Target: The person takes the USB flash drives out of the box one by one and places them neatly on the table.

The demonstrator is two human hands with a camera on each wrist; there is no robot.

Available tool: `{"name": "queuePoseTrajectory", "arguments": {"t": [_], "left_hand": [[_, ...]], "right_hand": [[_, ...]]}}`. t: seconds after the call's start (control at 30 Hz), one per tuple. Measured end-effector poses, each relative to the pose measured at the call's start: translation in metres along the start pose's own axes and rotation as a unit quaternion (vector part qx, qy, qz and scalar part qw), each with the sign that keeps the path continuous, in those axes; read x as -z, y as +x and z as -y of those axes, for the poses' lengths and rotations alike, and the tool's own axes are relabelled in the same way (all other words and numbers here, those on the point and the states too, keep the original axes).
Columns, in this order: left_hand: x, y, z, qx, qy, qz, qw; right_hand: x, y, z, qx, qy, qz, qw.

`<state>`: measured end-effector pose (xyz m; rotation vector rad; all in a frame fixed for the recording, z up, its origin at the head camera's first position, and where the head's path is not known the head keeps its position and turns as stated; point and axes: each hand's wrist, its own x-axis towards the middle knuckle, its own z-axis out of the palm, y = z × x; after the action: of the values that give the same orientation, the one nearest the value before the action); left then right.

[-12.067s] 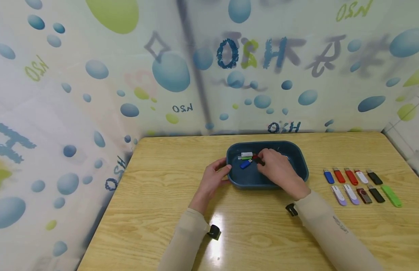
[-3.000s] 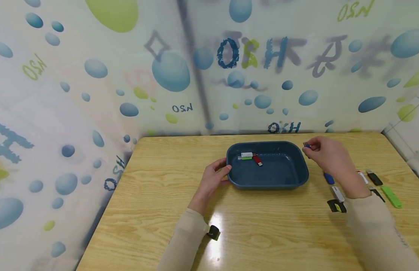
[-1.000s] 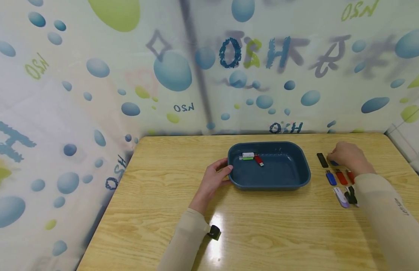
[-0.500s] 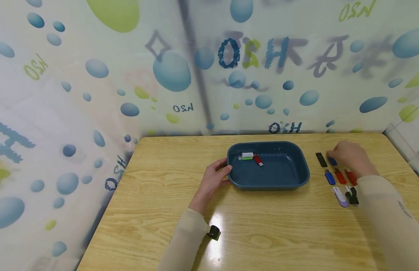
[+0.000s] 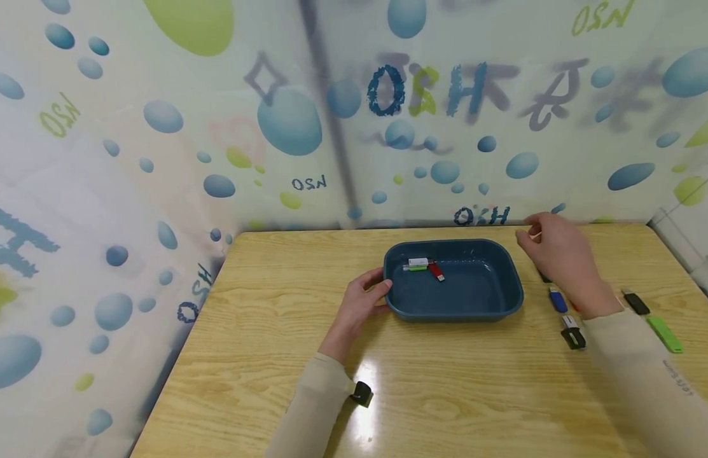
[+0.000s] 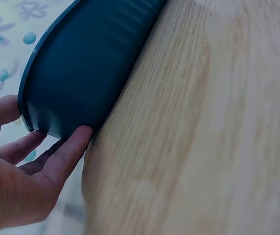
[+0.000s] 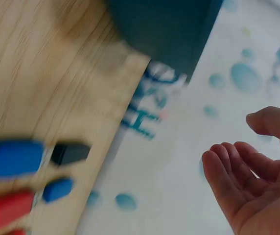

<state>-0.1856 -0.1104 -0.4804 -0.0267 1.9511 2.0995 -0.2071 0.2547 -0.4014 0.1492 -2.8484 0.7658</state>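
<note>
My left hand (image 5: 359, 302) holds the left end of a dark blue plastic tray (image 5: 468, 294), thumb at the rim and fingers against the outer wall. Inside the tray lie a white USB stick (image 5: 418, 261), a green one (image 5: 415, 268) and a red one (image 5: 436, 272). My right hand (image 5: 562, 254) is raised just right of the tray, empty, its thumb apart from its loosely bent fingers. Below it, the right wrist view shows a black USB stick (image 7: 70, 152) beside a small blue one (image 7: 58, 189), with another blue stick (image 7: 15, 157) and a red one (image 7: 9, 209) nearer.
More USB sticks lie in rows at the table's right, among them a black one (image 5: 637, 303) and a bright green one (image 5: 665, 334). The right forearm hides several. A patterned wall (image 5: 308, 203) stands behind the wooden table (image 5: 262, 318).
A black and a blue USB stick have gone from the tray to a new back row on the table. My right hand has let go of the blue one, risen and moved left.
</note>
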Motion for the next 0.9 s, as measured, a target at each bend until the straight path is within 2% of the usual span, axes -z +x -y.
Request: {"name": "queuePoseTrajectory", "arguments": {"t": [0.17, 0.3, 0.7, 0.9], "left_hand": [[0.0, -0.001, 0.0, 0.0, 0.003, -0.001, 1.0], [0.0, -0.001, 0.0, -0.004, 0.004, -0.001, 1.0], [0.0, 0.001, 0.001, -0.003, 0.001, -0.004, 1.0], [0.0, 0.0, 0.0, -0.003, 0.0, -0.003, 1.0]], "right_hand": [[-0.014, -0.004, 0.026, 0.039, 0.001, -0.002, 0.999], [-0.027, -0.005, 0.041, 0.05, -0.007, 0.023, 0.998], [-0.069, 0.005, 0.064, 0.072, -0.042, 0.107, 0.991], [-0.087, 0.01, 0.073, 0.071, -0.051, 0.135, 0.987]]}}
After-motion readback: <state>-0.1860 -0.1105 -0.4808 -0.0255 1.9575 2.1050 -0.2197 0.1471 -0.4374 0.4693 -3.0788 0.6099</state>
